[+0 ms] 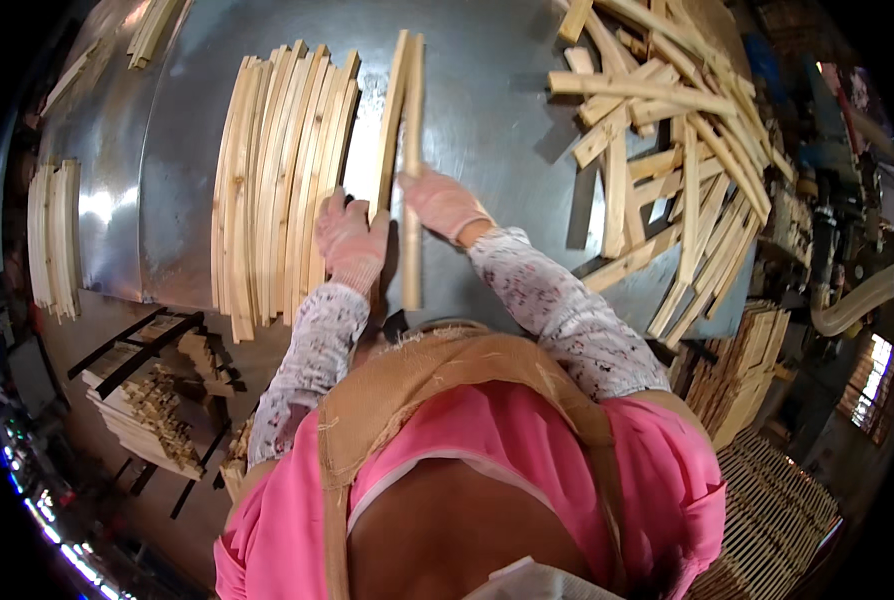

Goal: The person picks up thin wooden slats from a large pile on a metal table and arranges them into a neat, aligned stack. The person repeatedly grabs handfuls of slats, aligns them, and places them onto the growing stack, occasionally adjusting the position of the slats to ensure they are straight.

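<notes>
Both hands wear pink gloves over a shiny metal table point(487, 110). My left hand point(351, 238) rests on the near end of a long wooden strip point(392, 115) and touches the right edge of a neat row of strips point(277, 170). My right hand point(441, 203) is closed on a second wooden strip point(413, 200) lying parallel beside the first. Both strips run away from me across the table.
A loose heap of wooden strips point(667, 140) covers the table's right side. More strips lie at the far left point(52, 240) and top left point(152, 30). Stacks of cut wood point(147, 400) sit on the floor to the left, and stacked slats point(747, 370) to the right.
</notes>
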Demonstrator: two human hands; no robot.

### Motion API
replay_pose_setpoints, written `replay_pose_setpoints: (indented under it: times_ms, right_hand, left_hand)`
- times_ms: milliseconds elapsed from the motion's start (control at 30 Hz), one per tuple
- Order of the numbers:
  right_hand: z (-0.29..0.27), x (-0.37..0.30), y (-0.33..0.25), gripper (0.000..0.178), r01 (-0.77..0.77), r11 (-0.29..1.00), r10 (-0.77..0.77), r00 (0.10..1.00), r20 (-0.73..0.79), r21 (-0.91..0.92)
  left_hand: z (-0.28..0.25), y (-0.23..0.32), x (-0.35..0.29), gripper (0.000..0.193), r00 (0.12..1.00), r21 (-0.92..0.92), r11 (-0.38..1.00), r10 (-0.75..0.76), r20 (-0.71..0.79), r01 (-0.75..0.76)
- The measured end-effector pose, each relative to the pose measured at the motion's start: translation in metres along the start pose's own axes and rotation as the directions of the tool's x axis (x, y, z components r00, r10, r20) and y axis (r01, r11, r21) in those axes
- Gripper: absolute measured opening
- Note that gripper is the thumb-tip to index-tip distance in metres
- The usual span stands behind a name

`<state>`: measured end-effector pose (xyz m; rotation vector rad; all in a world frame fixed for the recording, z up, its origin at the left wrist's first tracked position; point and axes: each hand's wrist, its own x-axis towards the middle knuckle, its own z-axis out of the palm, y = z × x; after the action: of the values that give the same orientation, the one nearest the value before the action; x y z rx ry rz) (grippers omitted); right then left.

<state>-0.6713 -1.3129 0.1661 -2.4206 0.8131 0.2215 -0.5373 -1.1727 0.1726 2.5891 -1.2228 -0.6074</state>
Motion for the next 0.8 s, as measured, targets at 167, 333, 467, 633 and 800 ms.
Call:
replay_pose_setpoints:
  times_ms: [167, 333, 467, 633, 800]
  right_hand:
    - [0.014, 0.002, -0.081, 0.062, -0.187, 0.926, 0.112, 0.966, 0.235, 0.328]
    - [0.026, -0.146, -0.016, 0.077, -0.134, 0.977, 0.176, 0.946, -0.272, 0.166]
    - [0.075, -0.228, 0.039, 0.075, -0.336, 0.933, 0.287, 0.909, -0.302, -0.126]
    - [0.035, -0.149, 0.039, 0.06, -0.349, 0.9, 0.419, 0.859, -0.294, 0.262]
    - [-0.024, -0.002, 0.025, 0.044, -0.479, 0.742, 0.515, 0.855, 0.058, 0.469]
  left_hand:
    - [0.016, -0.089, -0.057, 0.104, 0.995, 0.395, 0.913, 0.085, 0.051, -0.099]
    - [0.006, -0.128, -0.084, 0.098, 0.985, 0.3, 0.939, 0.168, 0.029, -0.168]
    - [0.0, -0.12, -0.085, 0.085, 0.961, 0.374, 0.887, 0.269, 0.061, -0.271]
    - [0.009, -0.125, -0.083, 0.079, 0.939, 0.41, 0.853, 0.343, 0.028, -0.324]
    - [-0.014, -0.098, -0.083, 0.075, 0.883, 0.423, 0.799, 0.47, 0.003, -0.427]
